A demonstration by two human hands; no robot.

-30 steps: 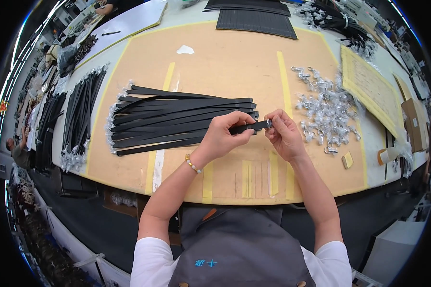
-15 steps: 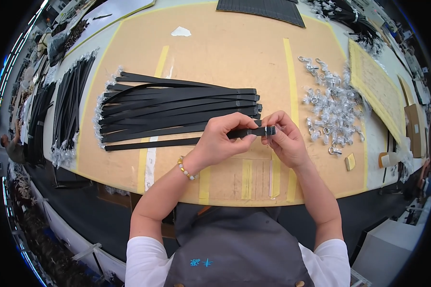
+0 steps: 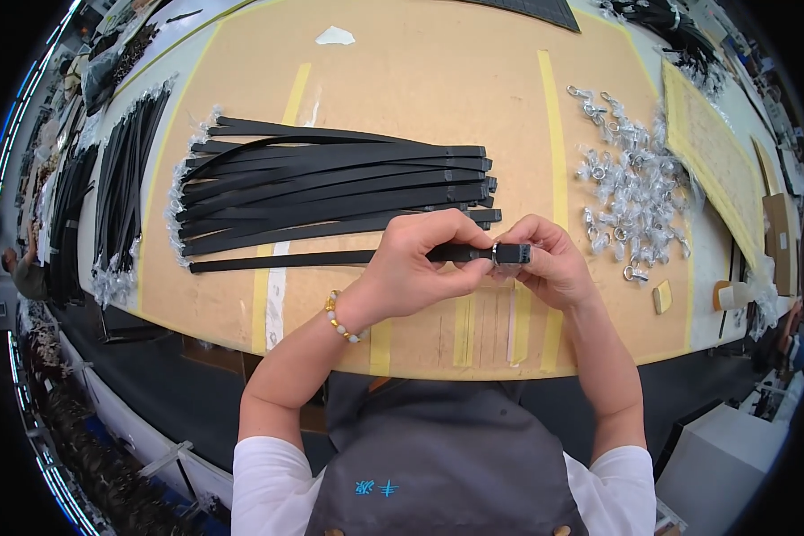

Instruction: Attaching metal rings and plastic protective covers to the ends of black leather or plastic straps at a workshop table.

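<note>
A black strap (image 3: 295, 260) runs across the table from the left to my two hands, which meet over its right end. My left hand (image 3: 424, 268) pinches the strap between thumb and fingers, a short way from its end. My right hand (image 3: 554, 266) is closed on the strap's end, where a metal ring (image 3: 495, 254) crosses it. Something clear, like plastic wrap, shows under that end; the rest of the fitting is hidden by my fingers. Just beyond my hands lie several more black straps (image 3: 330, 189) side by side, their left ends in clear plastic.
Plastic-wrapped metal clasps (image 3: 630, 179) are heaped at the right, beside a yellow-edged board (image 3: 710, 147). A small yellow block (image 3: 662, 297) lies near the right front. Another bundle of straps (image 3: 132, 174) lies at the left. A torn white scrap (image 3: 335, 36) is at the back.
My right hand has shifted slightly right, and its fingers now curl round the strap's end, which is turned more toward me. My left hand keeps its pinch. The view has moved a little.
</note>
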